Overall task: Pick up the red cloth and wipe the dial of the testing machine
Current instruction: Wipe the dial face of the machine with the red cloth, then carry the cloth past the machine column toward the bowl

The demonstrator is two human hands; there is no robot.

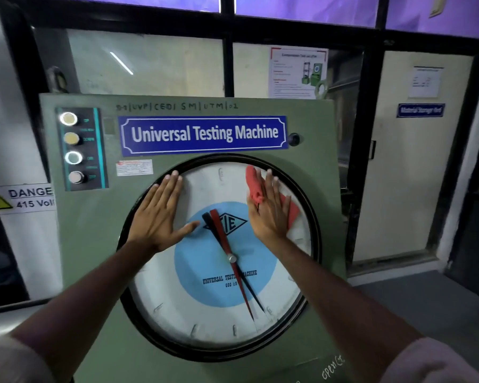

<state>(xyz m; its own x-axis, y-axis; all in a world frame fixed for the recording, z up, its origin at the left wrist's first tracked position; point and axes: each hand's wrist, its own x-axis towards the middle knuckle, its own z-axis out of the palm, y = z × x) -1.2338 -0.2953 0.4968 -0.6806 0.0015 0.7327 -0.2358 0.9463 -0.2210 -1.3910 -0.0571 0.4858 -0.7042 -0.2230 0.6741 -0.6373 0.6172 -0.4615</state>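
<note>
Cloth first: the crumpled red fabric cloth [256, 186] is pressed flat against the upper right of the large round glass-fronted dial [219, 322], under the right hand [267, 208]. That hand's fingers [271, 183] lie straight and close together over the cloth, pinning it with the palm rather than pinching it; red shows above the fingertips and past the hand's far edge, toward the dial's black rim. The left hand [158, 214] rests bare on the dial's upper left, fingers spread flat and holding nothing, thumb reaching toward the blue centre disc [205, 272]. Red and black pointers [224, 239] cross the dial's middle behind the glass. Around the dial sits the green metal cabinet [89, 244], with the blue "Universal Testing Machine" nameplate [203, 134] just above.

By my reading, pickup is done and wiping is under way near the top; the lower half and left side likely remain.
</note>
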